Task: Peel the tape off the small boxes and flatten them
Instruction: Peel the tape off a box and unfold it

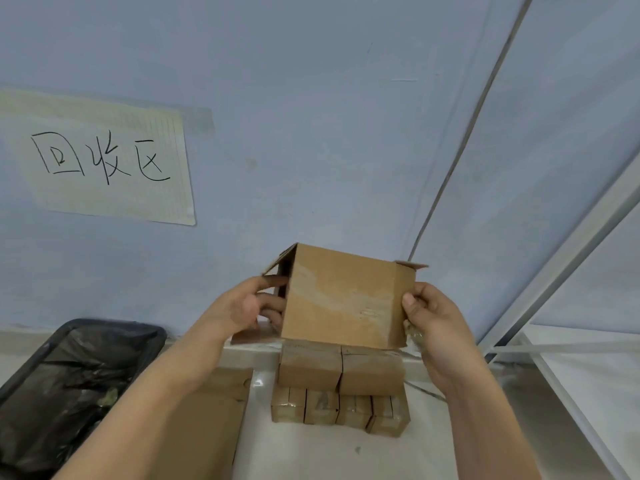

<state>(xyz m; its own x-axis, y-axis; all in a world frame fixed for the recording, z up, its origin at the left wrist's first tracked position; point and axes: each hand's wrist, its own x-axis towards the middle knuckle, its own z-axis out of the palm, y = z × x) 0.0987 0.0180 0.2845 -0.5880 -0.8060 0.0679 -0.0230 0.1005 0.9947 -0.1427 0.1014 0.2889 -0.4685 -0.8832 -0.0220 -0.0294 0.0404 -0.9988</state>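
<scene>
I am clamping my right hand [434, 318] on the box [341, 299] edge, crumpled tape [414, 336] tucked under its fingers, while my left hand [252, 306] is hooking into the open end. I am holding it above the stacked boxes [341, 386] on the bench [311, 452], likely readying to flatten it.

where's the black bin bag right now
In the head view, the black bin bag lines a bin at lower left, below the handwritten paper sign, left of the flattened brown cardboard.
</scene>
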